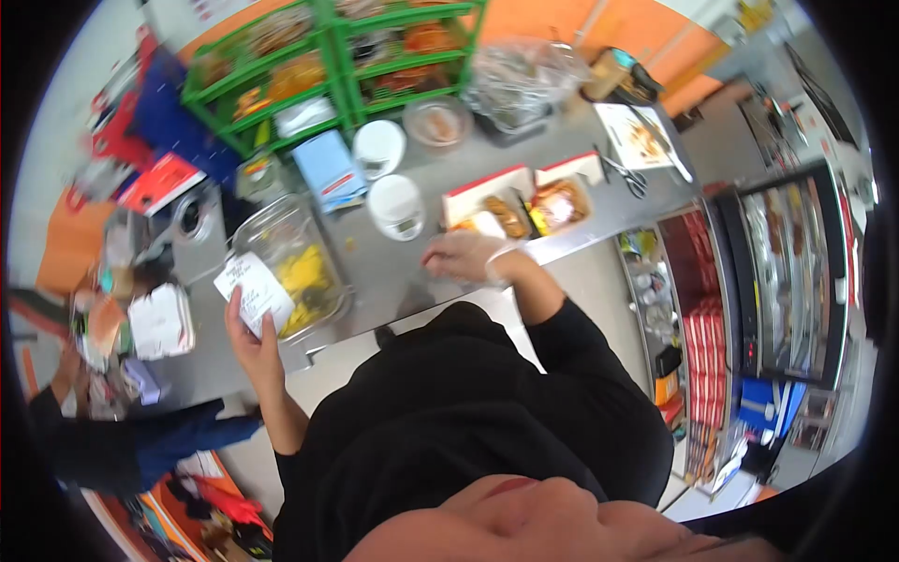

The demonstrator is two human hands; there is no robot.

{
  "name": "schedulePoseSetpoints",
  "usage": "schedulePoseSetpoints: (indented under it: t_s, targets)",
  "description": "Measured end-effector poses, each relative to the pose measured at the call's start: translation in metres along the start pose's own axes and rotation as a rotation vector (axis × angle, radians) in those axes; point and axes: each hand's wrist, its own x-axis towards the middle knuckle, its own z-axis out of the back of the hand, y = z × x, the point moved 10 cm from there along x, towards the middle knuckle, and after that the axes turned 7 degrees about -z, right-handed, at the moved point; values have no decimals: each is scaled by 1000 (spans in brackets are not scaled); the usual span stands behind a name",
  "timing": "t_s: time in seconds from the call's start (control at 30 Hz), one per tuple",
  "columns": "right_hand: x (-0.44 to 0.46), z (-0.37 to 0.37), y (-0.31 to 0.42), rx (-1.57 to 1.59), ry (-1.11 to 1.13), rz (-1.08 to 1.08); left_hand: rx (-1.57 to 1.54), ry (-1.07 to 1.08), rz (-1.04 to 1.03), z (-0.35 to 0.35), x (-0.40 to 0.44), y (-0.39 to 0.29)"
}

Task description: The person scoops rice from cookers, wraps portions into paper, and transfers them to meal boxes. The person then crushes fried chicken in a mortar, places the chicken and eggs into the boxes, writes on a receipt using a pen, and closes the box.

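My left hand (251,348) pinches a white printed receipt (253,288) between thumb and fingers. The receipt is held over the near left part of a clear plastic tub (339,298) with yellow food pieces (304,272) inside. My right hand (468,258), in a thin clear glove, hovers over the front of the steel counter (375,276). Its fingers point left, loosely bent and slightly blurred, with nothing visible in them. Just beyond it are two open cardboard boxes with food, the left box (478,195) and the right box (562,204).
Two white scales (379,148) (395,206) and a blue packet (328,169) lie behind. Green racks (342,70) stand at the back. Scissors (629,178) and a white board (637,140) are at right. Another person (122,436) is at left; a display cabinet (791,272) stands right.
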Motion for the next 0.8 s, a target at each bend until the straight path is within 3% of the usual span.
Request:
schedulePoseSetpoints:
  t_s: [0.07,0.1,0.13,0.17,0.23,0.3,0.33,0.4,0.47,0.53,0.6,0.73,0.8]
  targets:
    - [-68,86,-52,276,-226,-149,-16,73,23,-41,-2,2]
    - [-89,119,-128,640,-388,-251,-6,107,58,-60,-6,3]
    - [-117,162,-153,672,-522,-138,-3,102,56,-75,-11,1]
    - [-146,192,-207,866,-774,-231,44,148,48,-98,-13,-2]
    - [-182,249,-346,570,-1047,-512,103,169,42,-145,-22,-7]
    - [-189,290,-428,-158,-1019,-885,50,209,20,-207,-38,-18]
    - [-177,300,-446,-164,-989,-846,29,203,28,-243,-48,-28]
    - [-152,293,-470,-504,-796,-886,74,276,51,-312,-76,-31]
    - [-138,291,-474,-434,-755,-856,136,434,59,-391,-103,-37]
    - [-132,286,-472,-376,-699,-834,-139,623,169,-476,-136,-33]
    - [-126,282,-485,-345,-569,-895,-112,828,118,-549,-161,-34]
    - [-141,288,-486,-408,-407,-793,-259,900,189,-669,-200,-13]
    - [-168,299,-476,-181,-501,-588,-299,951,197,-719,-218,11]
